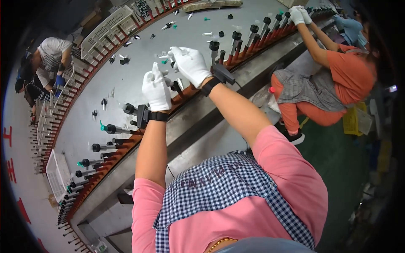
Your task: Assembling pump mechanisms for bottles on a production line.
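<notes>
Fingers of the left hand (156,90) point away from the wearer, grip undeterminable, while a white conical piece (180,83) sits to its right, long axis pointing outward, just below the nearer right hand (192,66), whose fingers curl, contents undeterminable.

Head cam, fisheye, looks dn; L hand (156,91), R hand (192,66) near.

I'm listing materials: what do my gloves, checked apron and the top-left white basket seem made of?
Gloves: matte, wrinkled fabric; cotton or synthetic unclear. Checked apron: probably woven cloth, matte, draping softly. White basket: likely moulded plastic, smooth-looking, with regular slots.
</notes>
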The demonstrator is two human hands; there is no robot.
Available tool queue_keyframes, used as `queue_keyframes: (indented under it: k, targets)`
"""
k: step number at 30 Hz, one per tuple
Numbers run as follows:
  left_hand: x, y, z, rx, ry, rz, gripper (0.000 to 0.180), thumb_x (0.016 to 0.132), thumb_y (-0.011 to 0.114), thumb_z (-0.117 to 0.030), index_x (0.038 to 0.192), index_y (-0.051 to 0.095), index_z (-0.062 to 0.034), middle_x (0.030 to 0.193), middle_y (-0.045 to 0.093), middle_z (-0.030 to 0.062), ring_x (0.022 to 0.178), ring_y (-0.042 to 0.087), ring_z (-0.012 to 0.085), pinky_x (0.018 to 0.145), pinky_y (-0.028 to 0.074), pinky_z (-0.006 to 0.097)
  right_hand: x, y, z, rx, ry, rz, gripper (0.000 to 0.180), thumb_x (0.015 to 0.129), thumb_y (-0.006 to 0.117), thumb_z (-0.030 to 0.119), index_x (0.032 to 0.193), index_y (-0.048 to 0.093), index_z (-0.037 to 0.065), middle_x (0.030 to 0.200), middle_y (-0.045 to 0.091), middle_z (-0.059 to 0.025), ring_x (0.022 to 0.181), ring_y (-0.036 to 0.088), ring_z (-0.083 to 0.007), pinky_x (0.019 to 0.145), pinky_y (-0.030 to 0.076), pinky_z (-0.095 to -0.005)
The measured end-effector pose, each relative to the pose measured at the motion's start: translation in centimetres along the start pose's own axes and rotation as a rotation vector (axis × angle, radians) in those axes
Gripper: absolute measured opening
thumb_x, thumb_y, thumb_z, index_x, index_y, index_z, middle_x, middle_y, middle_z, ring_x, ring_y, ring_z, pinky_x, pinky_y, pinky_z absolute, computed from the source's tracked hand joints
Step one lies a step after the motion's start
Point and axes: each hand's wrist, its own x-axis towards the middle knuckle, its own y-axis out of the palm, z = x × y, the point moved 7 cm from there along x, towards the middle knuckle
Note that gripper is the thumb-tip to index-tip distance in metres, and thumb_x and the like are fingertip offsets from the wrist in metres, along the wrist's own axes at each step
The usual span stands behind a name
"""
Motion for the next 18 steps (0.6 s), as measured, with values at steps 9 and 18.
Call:
queue_keyframes:
  k: [9,18]
  targets:
    - [-5.3,-6.2,1.0,0.195,0.332,-0.188,0.042,0.104,0.056,-0.016,0.141,0.051,0.0019,0.133,0.061,0.0126,0.125,0.057,0.0218,0.108,0.043,0.035,-8.3,-3.5,-3.0,-0.178,-0.175,-0.038,0.051,0.095,0.068,0.014,0.141,0.051,0.002,0.132,0.065,-0.0174,0.119,0.063,-0.0247,0.103,0.048,-0.0359]
    - [-6.8,2.0,1.1,0.478,0.483,0.123,0.046,0.102,0.055,-0.018,0.145,0.049,-0.0015,0.136,0.058,0.0202,0.125,0.056,0.0334,0.109,0.041,0.040,0.3,-6.9,1.5,-0.352,-0.341,-0.282,0.047,0.092,0.070,0.019,0.133,0.058,-0.001,0.125,0.067,-0.0186,0.115,0.063,-0.0255,0.101,0.047,-0.0330]
